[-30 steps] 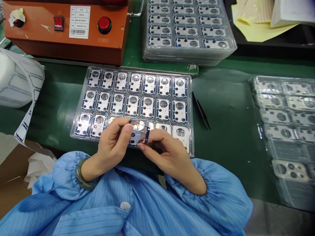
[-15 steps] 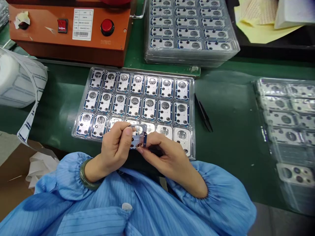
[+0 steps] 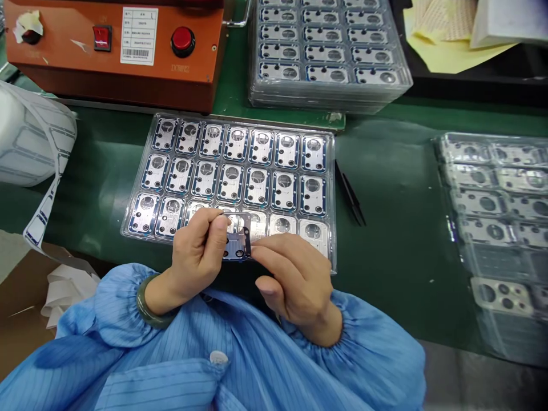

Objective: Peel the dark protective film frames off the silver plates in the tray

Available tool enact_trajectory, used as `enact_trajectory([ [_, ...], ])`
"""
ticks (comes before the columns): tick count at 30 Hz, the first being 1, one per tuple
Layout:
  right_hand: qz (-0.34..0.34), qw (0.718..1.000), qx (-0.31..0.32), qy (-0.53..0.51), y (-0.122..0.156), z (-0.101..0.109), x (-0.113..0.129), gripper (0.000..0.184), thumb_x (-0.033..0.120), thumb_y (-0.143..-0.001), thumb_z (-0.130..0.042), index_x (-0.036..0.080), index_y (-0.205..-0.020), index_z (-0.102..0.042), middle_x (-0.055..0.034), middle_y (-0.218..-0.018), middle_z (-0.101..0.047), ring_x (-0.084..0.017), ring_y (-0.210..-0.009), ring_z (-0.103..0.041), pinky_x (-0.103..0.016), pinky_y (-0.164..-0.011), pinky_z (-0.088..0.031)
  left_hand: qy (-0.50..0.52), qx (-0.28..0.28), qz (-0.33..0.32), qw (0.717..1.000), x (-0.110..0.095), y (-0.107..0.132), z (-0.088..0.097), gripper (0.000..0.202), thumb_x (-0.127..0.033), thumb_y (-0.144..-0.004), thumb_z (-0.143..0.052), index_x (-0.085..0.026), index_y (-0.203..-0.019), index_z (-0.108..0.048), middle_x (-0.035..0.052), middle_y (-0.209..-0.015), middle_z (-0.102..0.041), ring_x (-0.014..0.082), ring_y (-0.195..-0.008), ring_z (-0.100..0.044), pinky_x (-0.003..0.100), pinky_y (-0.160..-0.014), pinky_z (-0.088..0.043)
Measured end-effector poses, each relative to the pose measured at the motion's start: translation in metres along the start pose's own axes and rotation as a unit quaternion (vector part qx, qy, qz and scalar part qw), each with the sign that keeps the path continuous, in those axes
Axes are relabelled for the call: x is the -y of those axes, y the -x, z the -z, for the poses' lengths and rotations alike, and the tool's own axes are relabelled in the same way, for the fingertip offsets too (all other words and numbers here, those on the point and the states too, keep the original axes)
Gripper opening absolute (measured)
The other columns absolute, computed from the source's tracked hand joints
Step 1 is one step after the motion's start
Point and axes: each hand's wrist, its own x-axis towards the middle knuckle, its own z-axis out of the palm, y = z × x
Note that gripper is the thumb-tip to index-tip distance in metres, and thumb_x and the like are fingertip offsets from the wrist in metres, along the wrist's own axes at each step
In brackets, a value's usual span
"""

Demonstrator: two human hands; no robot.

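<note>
My left hand (image 3: 197,254) pinches a small, thin metal-and-film plate with round holes and a blue edge (image 3: 236,242) between thumb and fingers. The plate is held just above the front row of a clear plastic tray (image 3: 231,121). That tray holds three rows of similar blue-edged metal parts, and my hands hide some of the front row. My right hand (image 3: 295,279) lies beside the plate, fingertips at its lower right edge and thumb apart from it. Black tweezers (image 3: 351,194) lie on the green mat to the right of the tray.
An orange machine (image 3: 115,57) with a red switch and button stands at the back left. A stack of filled trays (image 3: 329,57) sits behind, and another tray (image 3: 483,222) lies right. A label roll (image 3: 29,134) and cardboard box (image 3: 21,297) are at left.
My right hand has dropped down and away from the plate, its thumb no longer pinching it. The left hand keeps hold, and the plate now sits slightly lower and further left.
</note>
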Motion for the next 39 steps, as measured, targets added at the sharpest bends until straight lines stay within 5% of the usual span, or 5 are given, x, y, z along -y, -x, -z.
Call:
enact_trajectory([
  [10,0.050,0.985,-0.073,0.149,0.007,0.000,0.003,0.036,0.036,-0.096,-0.038,0.012,-0.101,-0.064,-0.0140,-0.079,-0.069,-0.023,-0.068,-0.063,-0.035,-0.054,-0.050,0.035,0.006,0.041,0.999,-0.005,-0.005,0.000,0.015,-0.020,-0.094,-0.044,-0.019,-0.082,-0.054,-0.0047,-0.063,-0.048,0.0059,-0.049,-0.042,0.018,-0.047,-0.036],
  [14,-0.011,0.984,-0.127,0.128,0.013,0.001,0.005,0.039,0.037,-0.097,-0.037,0.018,-0.125,-0.057,-0.0127,-0.094,-0.069,-0.020,-0.070,-0.064,-0.033,-0.056,-0.052,0.037,0.003,0.052,0.998,-0.005,-0.003,0.000,0.015,-0.021,-0.093,-0.046,-0.018,-0.082,-0.055,-0.0045,-0.062,-0.048,0.0062,-0.051,-0.044,0.018,-0.049,-0.038],
  [17,-0.092,0.982,-0.161,0.045,0.010,0.000,0.008,0.035,0.032,-0.097,-0.038,0.022,-0.123,-0.058,-0.0082,-0.092,-0.070,-0.017,-0.065,-0.063,-0.031,-0.057,-0.052,0.047,-0.009,0.069,0.996,-0.005,-0.002,0.000,0.016,-0.022,-0.094,-0.045,-0.018,-0.083,-0.057,-0.0045,-0.061,-0.048,0.0061,-0.050,-0.044,0.017,-0.047,-0.038],
  [25,-0.288,0.946,0.024,-0.148,-0.009,0.002,0.021,0.010,0.026,-0.088,-0.059,0.018,-0.090,-0.064,-0.0009,-0.074,-0.066,-0.011,-0.059,-0.059,-0.023,-0.051,-0.047,0.044,-0.032,0.075,0.996,-0.003,-0.002,0.000,0.019,-0.025,-0.095,-0.044,-0.019,-0.084,-0.058,-0.0024,-0.069,-0.056,0.0061,-0.052,-0.046,0.018,-0.049,-0.040],
  [39,-0.372,0.884,0.004,-0.283,-0.012,-0.010,0.027,0.021,0.035,-0.088,-0.056,0.020,-0.073,-0.057,0.0041,-0.053,-0.052,-0.009,-0.044,-0.046,-0.022,-0.042,-0.039,0.045,-0.032,0.038,0.998,-0.002,0.001,0.001,0.014,-0.022,-0.094,-0.046,-0.019,-0.086,-0.057,-0.0023,-0.069,-0.058,0.0060,-0.053,-0.049,0.017,-0.048,-0.039],
])
